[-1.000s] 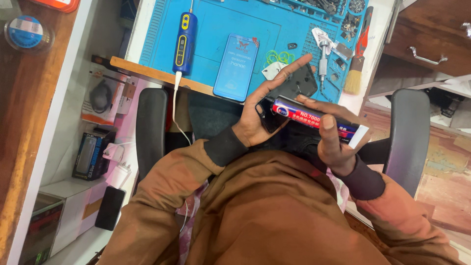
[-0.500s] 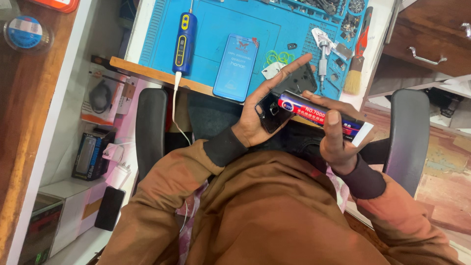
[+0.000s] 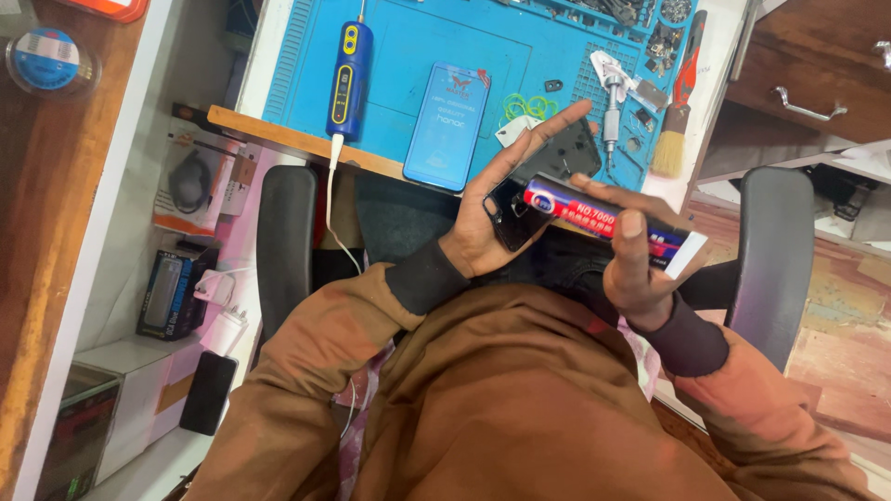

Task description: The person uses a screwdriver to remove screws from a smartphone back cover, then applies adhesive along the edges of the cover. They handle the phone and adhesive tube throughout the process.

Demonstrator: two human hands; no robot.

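Note:
My left hand cradles a black phone body above my lap, palm up and fingers spread behind it. My right hand grips a glue tube with a red and blue label. The tube lies across the lower end of the black phone, its nozzle end touching or nearly touching it. My thumb rests on top of the tube. Both hands hover just in front of the desk edge.
A blue work mat on the desk carries a blue phone, a blue and yellow electric screwdriver with a white cable, green rubber bands, a brush and small tools. Black chair armrests flank me. Boxes sit on a shelf at left.
My right hand has lifted the tube slightly up and to the right along the black phone. My left hand has stayed nearly still.

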